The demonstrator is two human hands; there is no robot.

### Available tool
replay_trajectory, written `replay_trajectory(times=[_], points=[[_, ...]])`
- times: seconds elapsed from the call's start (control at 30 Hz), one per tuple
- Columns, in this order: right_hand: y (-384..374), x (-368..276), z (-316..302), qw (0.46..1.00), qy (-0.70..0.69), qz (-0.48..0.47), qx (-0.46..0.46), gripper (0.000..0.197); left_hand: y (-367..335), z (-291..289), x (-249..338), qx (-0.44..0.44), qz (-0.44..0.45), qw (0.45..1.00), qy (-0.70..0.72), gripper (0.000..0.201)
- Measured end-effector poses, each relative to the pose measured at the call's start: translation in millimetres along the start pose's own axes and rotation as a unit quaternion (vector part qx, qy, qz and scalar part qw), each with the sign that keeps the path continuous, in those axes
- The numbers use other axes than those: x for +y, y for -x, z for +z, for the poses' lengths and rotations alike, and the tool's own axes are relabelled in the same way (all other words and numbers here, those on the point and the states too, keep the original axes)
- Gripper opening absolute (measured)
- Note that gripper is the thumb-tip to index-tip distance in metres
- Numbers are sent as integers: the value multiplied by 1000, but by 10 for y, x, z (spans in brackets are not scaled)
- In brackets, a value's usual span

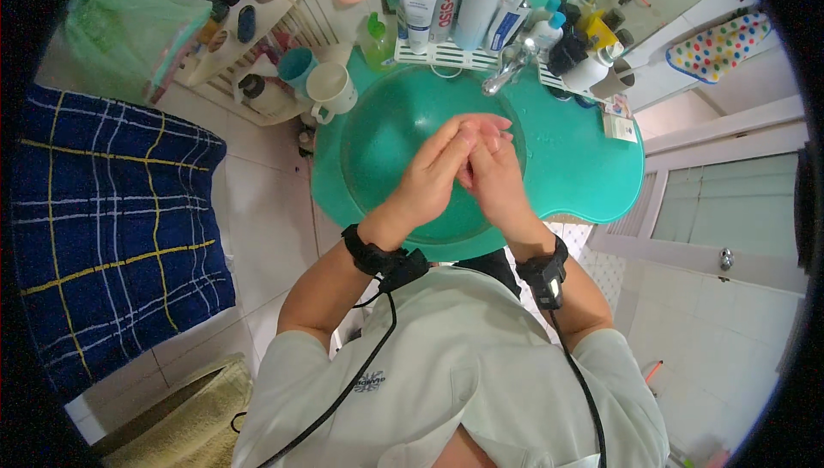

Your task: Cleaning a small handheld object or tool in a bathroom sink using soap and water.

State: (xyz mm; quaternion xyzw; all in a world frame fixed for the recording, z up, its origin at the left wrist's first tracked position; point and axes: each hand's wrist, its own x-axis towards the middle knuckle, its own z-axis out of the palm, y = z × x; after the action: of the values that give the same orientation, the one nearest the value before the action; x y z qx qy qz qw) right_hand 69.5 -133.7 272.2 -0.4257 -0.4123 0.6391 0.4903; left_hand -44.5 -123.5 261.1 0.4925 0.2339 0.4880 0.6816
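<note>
Left hand and right hand pressed together above a green basin

The fingers overlap and the palms are hidden, so how far each hand is closed, or whether anything lies between them, I cannot tell. The basin's bowl is directly beneath this clasp. Just beyond it, slightly right, is a silver faucet; farther left stands a white mug. Nearer the body, black bands circle both wrists
</note>
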Motion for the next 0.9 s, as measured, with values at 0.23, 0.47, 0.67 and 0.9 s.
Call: replay_trajectory(times=[0.23,0.47,0.67,0.9], points=[[3,55,30,989,120,-84,-14,31,-57,-99,-123,17,8,999,40,45],[-53,147,-166,998,-32,12,-50,36,14,-7,-49,-4,1,997,82,40],[-26,103,-151,997,46,-19,-57,41,15,15,9,15,7,1000,-10,38],[-44,139,-65,942,300,-150,28,38,-39,67,-115,63,85,994,-17,33]])
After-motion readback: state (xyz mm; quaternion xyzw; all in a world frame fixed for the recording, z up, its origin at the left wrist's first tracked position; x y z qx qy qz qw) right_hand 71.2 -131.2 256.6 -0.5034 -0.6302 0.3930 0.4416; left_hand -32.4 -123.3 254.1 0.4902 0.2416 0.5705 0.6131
